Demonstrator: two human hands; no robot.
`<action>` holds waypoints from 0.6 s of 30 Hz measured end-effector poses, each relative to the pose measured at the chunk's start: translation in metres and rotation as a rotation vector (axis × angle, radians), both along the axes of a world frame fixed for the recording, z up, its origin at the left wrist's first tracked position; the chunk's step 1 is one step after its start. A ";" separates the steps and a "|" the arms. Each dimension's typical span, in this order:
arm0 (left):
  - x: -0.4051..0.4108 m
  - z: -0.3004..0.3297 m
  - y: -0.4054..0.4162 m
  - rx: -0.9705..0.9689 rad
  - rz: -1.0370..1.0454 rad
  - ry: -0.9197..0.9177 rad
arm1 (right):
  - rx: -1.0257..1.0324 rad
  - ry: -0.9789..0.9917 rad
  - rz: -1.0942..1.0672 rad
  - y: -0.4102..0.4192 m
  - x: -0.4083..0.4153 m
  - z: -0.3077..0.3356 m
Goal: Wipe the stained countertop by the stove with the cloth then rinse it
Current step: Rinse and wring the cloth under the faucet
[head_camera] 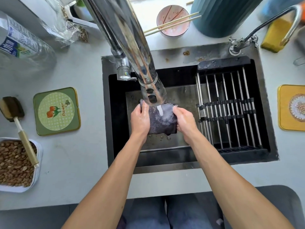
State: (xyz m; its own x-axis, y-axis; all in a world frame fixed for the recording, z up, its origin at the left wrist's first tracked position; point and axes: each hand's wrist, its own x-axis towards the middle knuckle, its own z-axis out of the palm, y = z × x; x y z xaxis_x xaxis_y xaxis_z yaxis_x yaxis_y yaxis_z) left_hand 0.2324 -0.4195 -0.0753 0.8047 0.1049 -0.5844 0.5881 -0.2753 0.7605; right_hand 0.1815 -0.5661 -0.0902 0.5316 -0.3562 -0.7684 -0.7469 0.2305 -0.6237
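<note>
- Head view, straight down over the sink (267, 100), taken as landmark for every place below.
- Countertop (85, 154) wrapping the sink on all sides; no stove anywhere in frame.
- Faucet (132, 47) rising from the sink's rear left rim, spout head out over the basin's middle, water running in a white stream.
- Drying rack (231, 109) filling the sink's right part, bars running front to back.
- Tray of brown pellets (14, 164) far left of the sink, a brush (14, 116) resting across it; green coaster (57, 111) between tray and sink.
- Pink bowl (173, 20) with chopsticks (171, 23) behind the sink; yellow sponge (275, 35) behind its right rear corner.
- Cloth (160, 123), dark and soaked, inside the sink at centre-left, right under the stream, foaming where water lands.
- Left hand (140, 119) clenched on the cloth's left edge; right hand (184, 120) clenched on its right edge.
- Cloth stretched between the two hands, long axis left to right, both about equally near.
- Judged stage: wiping apparently done, rinsing under way.
- Likely next need: rubbing or wringing across that left-right axis, kept over the basin so drips stay off the counter.
</note>
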 end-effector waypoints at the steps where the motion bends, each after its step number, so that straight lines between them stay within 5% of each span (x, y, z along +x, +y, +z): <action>1: 0.000 0.002 -0.001 -0.006 -0.001 -0.021 | 0.028 0.018 0.030 0.000 -0.001 0.000; 6: -0.010 0.016 -0.010 0.138 -0.165 -0.132 | 0.088 0.008 0.088 0.006 -0.004 0.013; 10: -0.037 0.027 -0.020 0.249 -0.521 -0.258 | 0.496 -0.064 -0.085 0.022 -0.005 0.020; 13: -0.052 0.026 -0.015 0.198 -0.742 -0.247 | 0.445 -0.035 -0.233 0.024 -0.002 0.015; 18: -0.018 0.004 0.012 0.185 -0.215 0.039 | 0.349 0.008 -0.229 0.017 -0.003 0.009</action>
